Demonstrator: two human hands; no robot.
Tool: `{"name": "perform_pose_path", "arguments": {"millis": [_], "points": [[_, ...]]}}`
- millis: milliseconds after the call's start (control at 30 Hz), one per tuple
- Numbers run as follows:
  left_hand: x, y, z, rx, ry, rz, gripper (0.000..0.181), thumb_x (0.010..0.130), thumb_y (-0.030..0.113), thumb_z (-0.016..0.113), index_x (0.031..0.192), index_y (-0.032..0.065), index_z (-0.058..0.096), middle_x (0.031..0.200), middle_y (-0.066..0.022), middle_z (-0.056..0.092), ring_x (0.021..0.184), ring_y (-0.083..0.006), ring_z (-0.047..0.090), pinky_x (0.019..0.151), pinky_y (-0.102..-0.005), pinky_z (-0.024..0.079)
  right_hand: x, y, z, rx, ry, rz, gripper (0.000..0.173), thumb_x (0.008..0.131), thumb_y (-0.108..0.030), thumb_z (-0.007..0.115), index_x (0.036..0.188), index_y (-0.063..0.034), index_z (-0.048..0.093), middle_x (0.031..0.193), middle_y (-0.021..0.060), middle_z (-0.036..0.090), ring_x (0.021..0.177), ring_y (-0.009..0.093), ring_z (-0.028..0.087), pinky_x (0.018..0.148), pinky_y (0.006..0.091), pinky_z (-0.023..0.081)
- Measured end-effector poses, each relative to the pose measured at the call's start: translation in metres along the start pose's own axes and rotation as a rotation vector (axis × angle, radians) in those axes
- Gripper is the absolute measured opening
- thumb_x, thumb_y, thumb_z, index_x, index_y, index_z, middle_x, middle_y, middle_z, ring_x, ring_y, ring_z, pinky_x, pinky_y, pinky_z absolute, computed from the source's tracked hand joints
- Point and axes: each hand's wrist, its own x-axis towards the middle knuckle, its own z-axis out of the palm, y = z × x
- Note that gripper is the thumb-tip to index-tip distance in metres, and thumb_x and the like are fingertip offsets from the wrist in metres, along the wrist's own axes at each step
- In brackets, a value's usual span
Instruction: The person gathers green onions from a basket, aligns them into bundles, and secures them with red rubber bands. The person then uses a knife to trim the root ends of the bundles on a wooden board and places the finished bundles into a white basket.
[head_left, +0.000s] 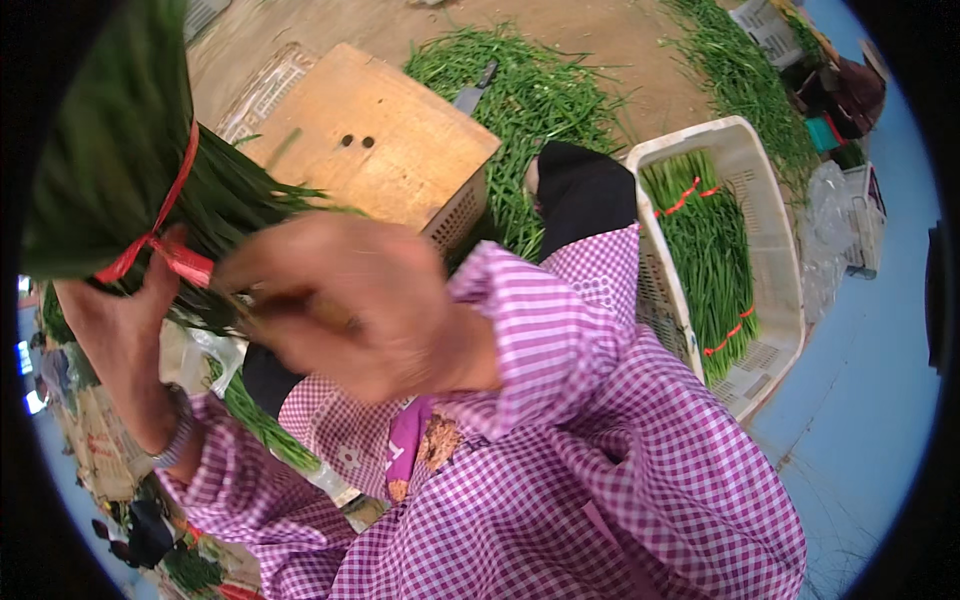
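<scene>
A large bundle of garlic chives (112, 150) rises at the left, blurred and close to the camera. A red tie strip (180, 176) runs around it, with a broader red end (184, 262) sticking out. My left hand (124, 315) grips the bundle from below, its thumb on the red strip. Beside it, my right hand (360, 307) is blurred, with fingers curled against the leaf ends. Whether those fingers hold anything is hidden.
A wooden board (375, 142) lies on a plastic crate in front. Behind it, a knife (476, 88) rests on loose chives (540, 97). To the right, a white plastic crate (780, 300) holds tied chives (701, 255). More chives (262, 420) lie by my left sleeve.
</scene>
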Motion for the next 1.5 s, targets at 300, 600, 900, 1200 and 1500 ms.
{"name": "perform_pose_path", "arguments": {"millis": [300,600,900,1200,1500], "points": [[-0.025,-0.065,0.145,0.196,-0.660,0.222,0.069,0.059,0.020,0.077,0.116,0.0026,0.042,0.099,-0.0210,0.057,0.094,-0.0406,0.055,0.079,-0.0439,0.040,-0.102,0.149,-0.129,-1.102,-0.229,0.512,0.024,0.077,-0.012,0.063,0.098,-0.0040,0.054,0.090,0.0124,0.055,0.080,0.028,0.056,0.070,0.0386,0.043],[-0.045,-0.034,0.170,0.321,-0.761,0.143,0.100,0.053,0.018,0.079,0.138,0.0010,0.030,0.126,-0.0153,0.046,0.117,-0.0312,0.044,0.091,-0.0427,0.033,-0.120,0.237,-0.241,-0.565,0.663,1.149,0.013,0.080,-0.009,0.060,0.090,-0.0018,0.064,0.079,0.0083,0.066,0.070,0.016,0.062,0.066,0.0307,0.049],[-0.040,0.007,0.194,0.383,-0.832,0.028,0.121,0.042,0.022,0.088,0.142,-0.0002,0.024,0.132,-0.0199,0.042,0.116,-0.0352,0.044,0.095,-0.0432,0.031,-0.077,0.400,-0.272,-1.177,-0.155,0.527,0.008,0.078,-0.005,0.056,0.085,-0.0071,0.059,0.087,0.0130,0.059,0.083,0.032,0.058,0.070,0.0442,0.046],[-0.015,0.005,0.208,0.283,-1.008,0.017,0.093,0.062,0.032,0.078,0.136,-0.0005,0.031,0.128,-0.0207,0.046,0.110,-0.0326,0.050,0.086,-0.0428,0.030,-0.059,0.496,-0.316,-1.376,-0.919,0.414,0.029,0.079,-0.011,0.051,0.106,-0.0061,0.060,0.099,0.0110,0.063,0.099,0.027,0.056,0.091,0.0431,0.039],[0.015,-0.001,0.211,0.323,-1.193,0.167,0.087,0.064,0.031,0.076,0.129,-0.0079,0.033,0.133,-0.0242,0.041,0.118,-0.0382,0.047,0.087,-0.0447,0.033,-0.067,0.488,-0.337,-1.404,-1.209,0.449,0.024,0.079,-0.020,0.057,0.098,-0.0062,0.061,0.093,0.0086,0.061,0.090,0.025,0.057,0.087,0.0389,0.041]]}}
